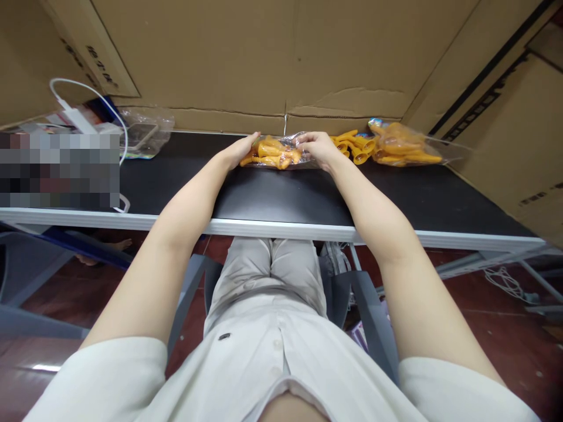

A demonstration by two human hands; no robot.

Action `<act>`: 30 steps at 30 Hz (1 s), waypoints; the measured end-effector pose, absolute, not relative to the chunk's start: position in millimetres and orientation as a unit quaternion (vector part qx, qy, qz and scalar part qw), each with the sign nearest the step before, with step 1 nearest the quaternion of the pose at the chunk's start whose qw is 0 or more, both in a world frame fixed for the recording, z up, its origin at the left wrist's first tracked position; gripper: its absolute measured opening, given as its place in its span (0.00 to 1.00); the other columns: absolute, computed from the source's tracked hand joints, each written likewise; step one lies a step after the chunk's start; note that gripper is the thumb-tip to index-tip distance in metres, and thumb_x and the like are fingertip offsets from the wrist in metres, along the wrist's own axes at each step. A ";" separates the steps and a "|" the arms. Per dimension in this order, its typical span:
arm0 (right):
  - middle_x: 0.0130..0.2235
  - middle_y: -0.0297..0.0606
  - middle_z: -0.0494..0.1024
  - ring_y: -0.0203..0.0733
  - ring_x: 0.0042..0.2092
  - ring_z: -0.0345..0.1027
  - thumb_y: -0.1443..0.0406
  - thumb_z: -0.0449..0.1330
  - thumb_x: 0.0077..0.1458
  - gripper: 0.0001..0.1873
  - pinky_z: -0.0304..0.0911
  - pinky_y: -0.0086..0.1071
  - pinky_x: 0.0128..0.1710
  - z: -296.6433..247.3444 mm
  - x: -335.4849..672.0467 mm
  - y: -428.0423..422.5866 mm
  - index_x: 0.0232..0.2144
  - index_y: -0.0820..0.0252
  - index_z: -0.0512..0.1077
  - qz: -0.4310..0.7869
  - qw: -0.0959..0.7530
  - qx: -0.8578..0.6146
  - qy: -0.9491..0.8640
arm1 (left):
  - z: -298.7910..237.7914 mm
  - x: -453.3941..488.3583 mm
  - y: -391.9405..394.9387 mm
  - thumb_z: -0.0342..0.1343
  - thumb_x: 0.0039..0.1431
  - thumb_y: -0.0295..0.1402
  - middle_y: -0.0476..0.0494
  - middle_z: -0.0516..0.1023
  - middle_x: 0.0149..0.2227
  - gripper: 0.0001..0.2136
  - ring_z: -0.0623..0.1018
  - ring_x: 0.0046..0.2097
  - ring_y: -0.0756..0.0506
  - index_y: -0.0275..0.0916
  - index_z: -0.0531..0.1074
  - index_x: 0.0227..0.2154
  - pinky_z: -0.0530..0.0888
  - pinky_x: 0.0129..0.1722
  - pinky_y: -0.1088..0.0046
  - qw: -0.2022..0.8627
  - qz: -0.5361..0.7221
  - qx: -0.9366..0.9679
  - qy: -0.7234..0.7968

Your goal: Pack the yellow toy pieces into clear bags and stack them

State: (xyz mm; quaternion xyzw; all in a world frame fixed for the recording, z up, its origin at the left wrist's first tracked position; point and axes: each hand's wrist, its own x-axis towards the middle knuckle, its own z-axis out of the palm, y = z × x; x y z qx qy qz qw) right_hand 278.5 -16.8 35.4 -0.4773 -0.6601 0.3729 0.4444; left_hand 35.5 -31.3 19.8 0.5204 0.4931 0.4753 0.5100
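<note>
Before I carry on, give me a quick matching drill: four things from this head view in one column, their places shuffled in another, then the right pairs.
Things
1. Left hand
2. Right hand
3. Loose orange pieces
4. White cable

Places
A. At the right end of the clear bag
B. Looping at the left end of the black tabletop
C. At the left end of the clear bag
D. Beside another filled bag, on its left

Right pairs: 1-C, 2-A, 3-D, 4-B
</note>
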 end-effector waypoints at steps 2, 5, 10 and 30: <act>0.31 0.35 0.78 0.45 0.41 0.78 0.79 0.67 0.51 0.13 0.80 0.48 0.57 35.1 280.5 -13.1 0.29 0.57 0.74 0.329 0.435 -0.519 -0.659 | 20.9 35.8 -32.9 0.47 0.86 0.40 0.37 0.77 0.74 0.26 0.70 0.78 0.37 0.35 0.68 0.78 0.65 0.79 0.65 0.492 0.468 0.525 0.512; 0.26 0.34 0.73 0.44 0.36 0.76 0.76 0.69 0.57 0.14 0.81 0.51 0.54 37.6 282.4 -16.8 0.28 0.56 0.71 0.333 0.387 -0.568 -0.646 | 22.6 36.7 -35.3 0.46 0.87 0.41 0.37 0.76 0.74 0.26 0.69 0.78 0.38 0.35 0.68 0.78 0.65 0.78 0.66 0.472 0.457 0.539 0.527; 0.27 0.33 0.73 0.38 0.28 0.70 0.73 0.68 0.65 0.13 0.81 0.40 0.44 45.5 281.6 -34.8 0.31 0.55 0.70 0.453 0.379 -0.532 -0.606 | 23.5 36.6 -35.1 0.47 0.86 0.46 0.35 0.80 0.70 0.28 0.75 0.75 0.34 0.36 0.68 0.78 0.71 0.76 0.61 0.450 0.437 0.569 0.532; 0.26 0.31 0.70 0.41 0.30 0.67 0.75 0.69 0.53 0.13 0.80 0.45 0.49 41.9 279.0 -38.8 0.33 0.54 0.72 0.461 0.367 -0.497 -0.637 | 29.0 38.5 -51.1 0.52 0.77 0.24 0.34 0.81 0.69 0.25 0.81 0.70 0.40 0.34 0.77 0.72 0.73 0.74 0.65 0.417 0.414 0.608 0.533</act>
